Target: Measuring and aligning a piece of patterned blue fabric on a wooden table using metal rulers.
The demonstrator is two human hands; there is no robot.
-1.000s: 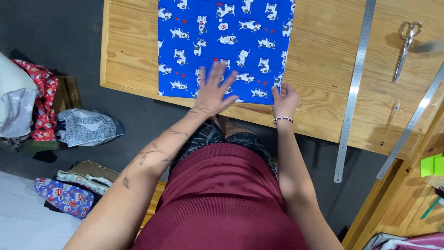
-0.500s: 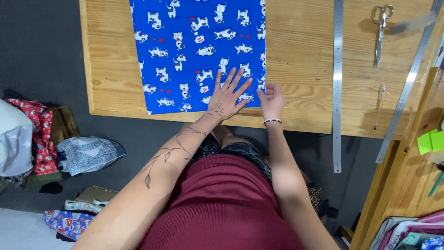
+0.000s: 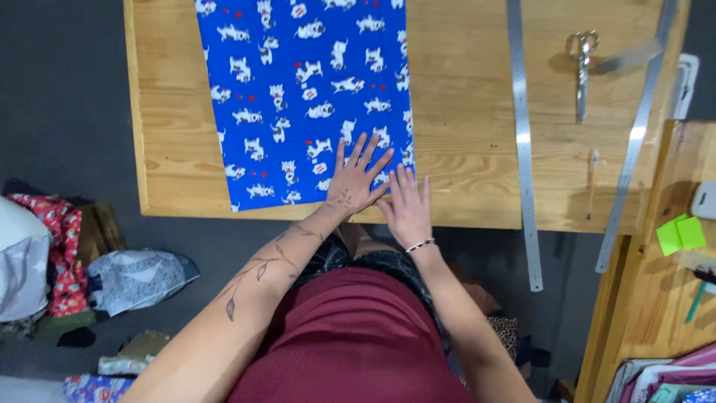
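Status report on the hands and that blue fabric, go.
Left hand flat, fingers spread on the blue dog-print fabric. Right hand flat at its near right corner. Scissors and metal rulers well off right.

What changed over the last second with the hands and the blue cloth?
The left hand stays spread flat on the blue printed cloth; the right hand has closed in beside it at the cloth's right edge. The scissors and the long steel ruler lie unmoved on the wooden table.

Bright green square paper notes (image 3: 680, 234) lie on the wooden side bench at right. A small white rectangular tag-like item (image 3: 705, 200) sits just above; no screens or signs seen
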